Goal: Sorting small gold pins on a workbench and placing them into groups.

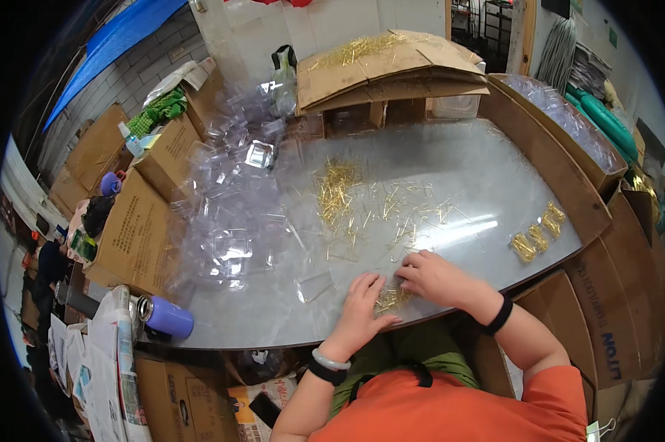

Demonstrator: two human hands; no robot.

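Observation:
At the table's near edge my two hands work close together around a small heap of thin gold wire pieces [391,297]. My left hand [362,303] rests at the heap's left side, thumb stretched away from the fingers. On the right, the fingers of my right hand [434,278] are bent and drawn together at the heap's far side; what lies under their tips is hidden. Beyond them, more gold wire pieces [391,206] lie scattered, with a denser pile [337,188] farther back. A clear plastic piece [315,287] lies left of my left hand.
Clear plastic boxes [233,184] are heaped along the table's left side. Several gold wire bundles [537,237] lie at the right. A purple bottle [169,317] stands at the near left corner. Cardboard [391,70] with gold wire on top is at the back.

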